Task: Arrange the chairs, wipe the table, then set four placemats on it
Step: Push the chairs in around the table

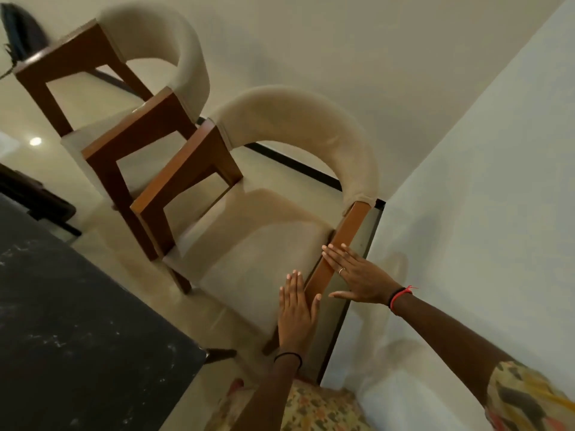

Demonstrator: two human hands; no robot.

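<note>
Patterned clothing (pixel 314 409) fills the bottom of the view; both forearms reach out from it.

Left hand (pixel 295 309): fingers straight and together, palm down over the front edge of the near chair (pixel 264 237) seat, thumb against the side of its wooden armrest (pixel 348 234). It grips nothing.

Right hand (pixel 361 276): fingers straight, laid flat across the top of the same armrest. No curl and no grasp.

We read the flat palms as a push or a steadying touch, not a lift: pressing on the armrest from both sides would let the chair slide across the floor (pixel 217 318).

The near chair stands at the floor's edge, close along the wall (pixel 482 181), its armrest nearly at the wall's corner. The far chair (pixel 161 42) stands just behind it, their wooden arms overlapping in view; we cannot tell whether they touch.

The table (pixel 77 321) shows one corner at lower left, its dark top flecked with pale marks and apart from both chairs. No cloth or placemats are in view.

Judgement: chair arranging is under way; wiping and placemats are not yet begun.
</note>
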